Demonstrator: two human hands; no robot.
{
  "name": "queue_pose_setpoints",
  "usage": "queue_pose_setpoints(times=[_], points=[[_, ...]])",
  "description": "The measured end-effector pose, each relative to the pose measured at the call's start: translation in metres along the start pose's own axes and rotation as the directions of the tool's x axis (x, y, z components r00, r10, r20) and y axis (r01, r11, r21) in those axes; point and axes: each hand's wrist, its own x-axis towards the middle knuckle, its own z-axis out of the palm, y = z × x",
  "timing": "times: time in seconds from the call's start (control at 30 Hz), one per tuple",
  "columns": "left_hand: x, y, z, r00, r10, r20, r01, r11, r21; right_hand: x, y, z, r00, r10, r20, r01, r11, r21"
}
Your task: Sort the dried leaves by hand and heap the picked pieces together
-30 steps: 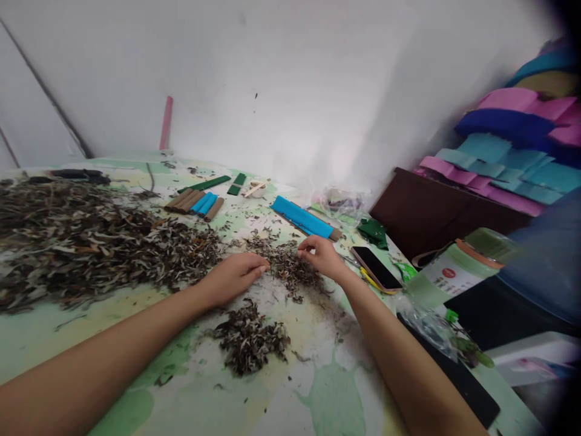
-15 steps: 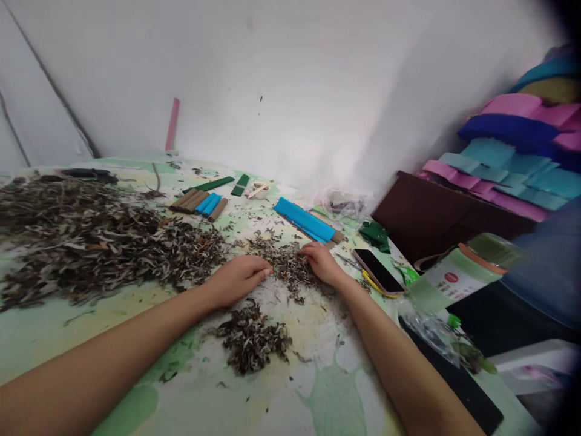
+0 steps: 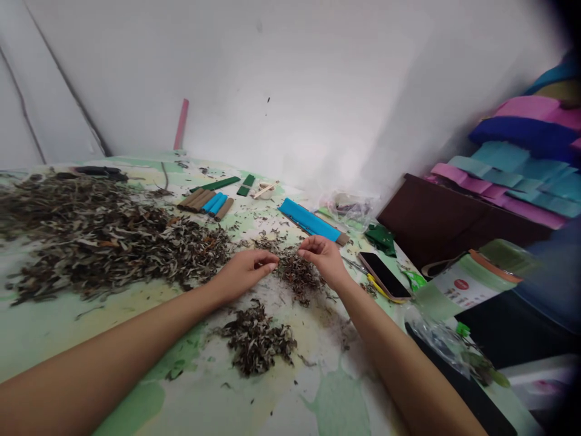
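Note:
My left hand (image 3: 252, 270) hovers at the left edge of a thin scatter of crumbled dried leaves (image 3: 299, 275), its thumb and fingertips drawn together. Across from it, my right hand (image 3: 324, 259) is pinched above the same leaves, fingertips facing the left hand. Whatever sits between either set of fingertips is too small to make out. A compact clump of dried leaves (image 3: 258, 339) lies nearer me, below both hands. Just beyond the right hand is a blue sheet (image 3: 313, 221) on a brown strip.
A large heap of dried leaves (image 3: 118, 242) spreads over the left. Brown and blue rolls (image 3: 206, 203), green strips (image 3: 246, 185) and a small cup (image 3: 264, 191) lie toward the wall. At right are yellow-handled scissors (image 3: 379, 287), a phone (image 3: 385, 275) and a tilted jar (image 3: 467, 281).
Both hands have risen slightly off the leaves, and their fingers have curled into pinches. The view has shifted a little, so everything sits somewhat further right.

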Motion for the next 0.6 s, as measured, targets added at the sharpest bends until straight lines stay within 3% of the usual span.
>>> queue_pose_setpoints(times=[0.1,0.23,0.33,0.53,0.6], points=[[0.001,-0.002,0.001,0.999,-0.024,-0.028,0.023,0.999,-0.030,-0.003,-0.004,0.008,0.994,-0.074,0.086,0.091,0.973,-0.213],[0.001,-0.003,0.002,0.999,-0.040,-0.028,0.040,0.999,-0.003,-0.004,0.019,0.002,0.970,-0.196,0.145,0.244,0.787,-0.567],[0.001,-0.002,0.002,0.999,-0.041,-0.029,0.042,0.999,0.014,-0.003,0.037,-0.003,0.955,-0.168,0.244,0.287,0.733,-0.617],[0.000,0.000,0.000,0.999,-0.041,-0.014,0.041,0.999,0.027,-0.002,0.038,-0.001,0.966,-0.176,0.188,0.255,0.753,-0.606],[0.000,0.000,0.000,0.999,-0.041,-0.009,0.041,0.999,0.021,-0.002,0.033,0.000,0.975,-0.188,0.119,0.222,0.782,-0.583]])
